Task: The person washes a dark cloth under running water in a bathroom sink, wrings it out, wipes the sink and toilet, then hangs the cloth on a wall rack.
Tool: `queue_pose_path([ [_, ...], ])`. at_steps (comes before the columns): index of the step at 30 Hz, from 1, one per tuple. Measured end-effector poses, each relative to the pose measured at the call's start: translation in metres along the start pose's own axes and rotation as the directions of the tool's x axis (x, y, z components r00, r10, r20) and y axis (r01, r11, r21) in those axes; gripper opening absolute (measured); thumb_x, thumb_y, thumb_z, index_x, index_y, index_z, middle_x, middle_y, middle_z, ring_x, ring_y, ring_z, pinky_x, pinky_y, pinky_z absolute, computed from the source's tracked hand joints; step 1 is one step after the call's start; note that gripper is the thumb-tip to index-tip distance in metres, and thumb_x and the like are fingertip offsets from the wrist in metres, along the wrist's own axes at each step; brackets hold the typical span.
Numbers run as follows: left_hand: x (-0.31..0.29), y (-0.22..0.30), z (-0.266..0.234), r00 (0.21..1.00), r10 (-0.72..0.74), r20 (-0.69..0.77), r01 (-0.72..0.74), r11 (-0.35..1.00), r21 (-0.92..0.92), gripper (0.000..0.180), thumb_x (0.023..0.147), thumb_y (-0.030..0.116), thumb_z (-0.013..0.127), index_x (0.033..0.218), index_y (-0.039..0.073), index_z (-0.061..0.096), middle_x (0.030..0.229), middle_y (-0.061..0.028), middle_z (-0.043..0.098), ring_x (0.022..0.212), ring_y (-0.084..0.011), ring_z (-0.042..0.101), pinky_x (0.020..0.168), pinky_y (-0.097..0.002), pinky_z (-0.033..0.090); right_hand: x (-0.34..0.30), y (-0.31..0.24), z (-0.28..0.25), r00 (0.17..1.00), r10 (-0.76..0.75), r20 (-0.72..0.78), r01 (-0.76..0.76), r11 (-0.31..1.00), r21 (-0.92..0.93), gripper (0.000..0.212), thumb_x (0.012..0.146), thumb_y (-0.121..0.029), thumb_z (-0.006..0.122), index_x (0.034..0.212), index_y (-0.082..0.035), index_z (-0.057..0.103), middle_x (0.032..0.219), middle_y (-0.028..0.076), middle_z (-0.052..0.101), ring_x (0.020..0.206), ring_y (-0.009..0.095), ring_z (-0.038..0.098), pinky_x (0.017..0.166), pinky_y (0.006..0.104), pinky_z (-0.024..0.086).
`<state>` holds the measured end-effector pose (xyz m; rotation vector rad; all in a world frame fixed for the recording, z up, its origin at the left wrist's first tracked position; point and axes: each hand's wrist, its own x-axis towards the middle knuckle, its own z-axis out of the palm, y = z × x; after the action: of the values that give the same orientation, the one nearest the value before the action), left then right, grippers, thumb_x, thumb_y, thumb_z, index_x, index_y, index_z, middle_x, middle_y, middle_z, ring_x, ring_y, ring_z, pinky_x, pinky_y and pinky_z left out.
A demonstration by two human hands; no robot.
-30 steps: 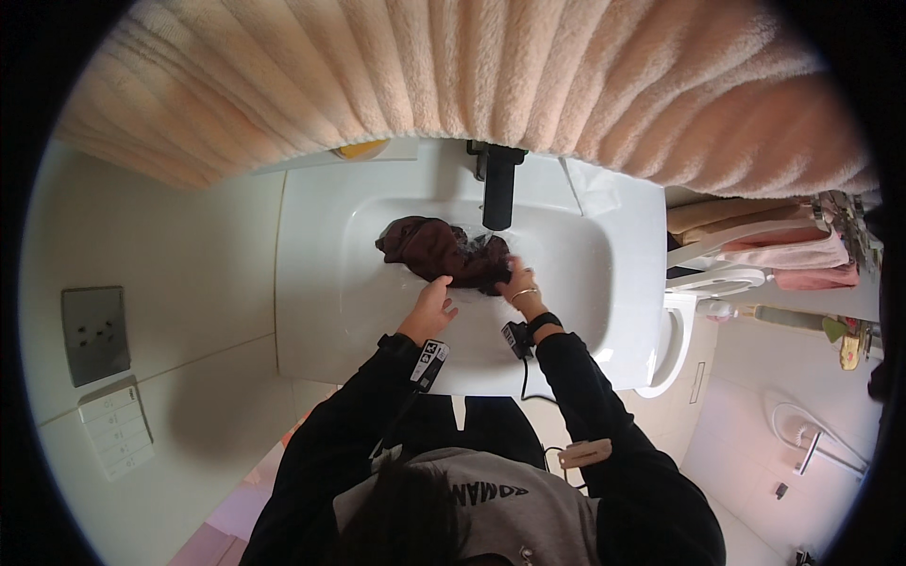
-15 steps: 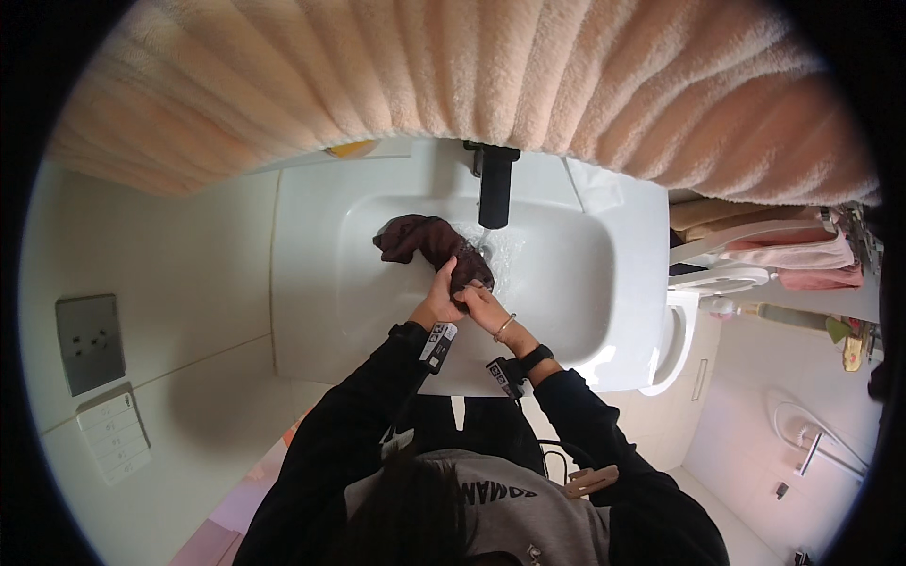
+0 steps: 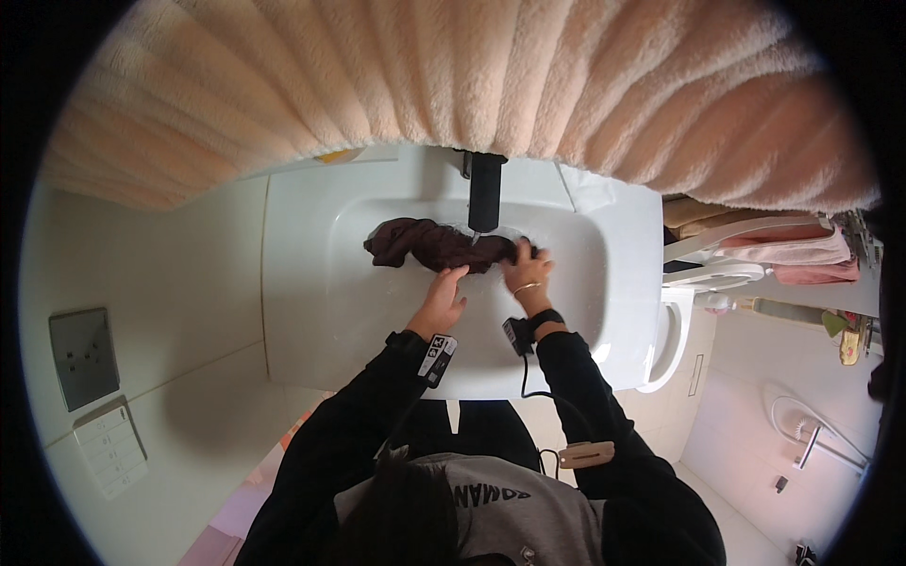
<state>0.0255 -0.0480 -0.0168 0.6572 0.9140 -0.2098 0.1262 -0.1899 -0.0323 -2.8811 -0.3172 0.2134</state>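
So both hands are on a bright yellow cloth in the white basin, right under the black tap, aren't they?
Not quite: the cloth is dark brown, not bright yellow, as the head view shows. The rest holds: the left hand and right hand are both on it in the white basin, under the black tap.

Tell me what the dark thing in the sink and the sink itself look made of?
The dark cloth looks like soft, wet fabric: it bunches and folds limply. The sink seems glazed ceramic or similar: smooth, white, glossy.

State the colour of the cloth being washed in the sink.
Dark brown cloth, clearest in the head view.
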Motion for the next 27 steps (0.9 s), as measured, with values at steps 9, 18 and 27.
queue_pose_path([
  [9, 0.006, -0.010, 0.009, 0.902, -0.297, -0.312, 0.237, 0.947, -0.216, 0.049, 0.088, 0.035, 0.050, 0.129, 0.009, 0.042, 0.133, -0.0115, 0.036, 0.121, -0.0241, 0.033, 0.101, -0.0425, 0.025, 0.001, -0.010, 0.002, 0.918, -0.007, 0.397, -0.012, 0.999, 0.046, 0.048, 0.081, -0.027, 0.059, 0.125, -0.018, 0.041, 0.120, 0.027, 0.043, 0.102, 0.047, 0.049, 0.093, 0.0500, 0.037],
  [18, 0.018, -0.009, -0.022, 0.973, -0.224, 0.058, 0.228, 0.883, -0.411, 0.042, 0.097, 0.038, 0.027, 0.101, 0.003, 0.051, 0.098, -0.0121, 0.059, 0.091, -0.0260, 0.057, 0.078, -0.0415, 0.049, -0.054, -0.046, 0.009, 0.684, -0.603, 0.410, 0.158, 0.672, 0.724, 0.033, 0.090, -0.027, 0.038, 0.103, -0.005, 0.059, 0.102, 0.018, 0.058, 0.101, 0.031, 0.050, 0.092, 0.0374, 0.037],
  [27, 0.023, -0.028, -0.008, 0.988, 0.028, 0.152, 0.038, 0.908, -0.418, 0.021, 0.094, 0.024, 0.044, 0.100, 0.006, 0.053, 0.096, -0.0061, 0.058, 0.087, -0.0167, 0.058, 0.076, -0.0293, 0.048, -0.042, -0.051, -0.013, 0.820, -0.199, 0.536, -0.273, 0.688, 0.673, 0.048, 0.087, -0.036, 0.040, 0.091, 0.006, 0.061, 0.089, 0.025, 0.062, 0.087, 0.038, 0.058, 0.080, 0.0358, 0.045],
])
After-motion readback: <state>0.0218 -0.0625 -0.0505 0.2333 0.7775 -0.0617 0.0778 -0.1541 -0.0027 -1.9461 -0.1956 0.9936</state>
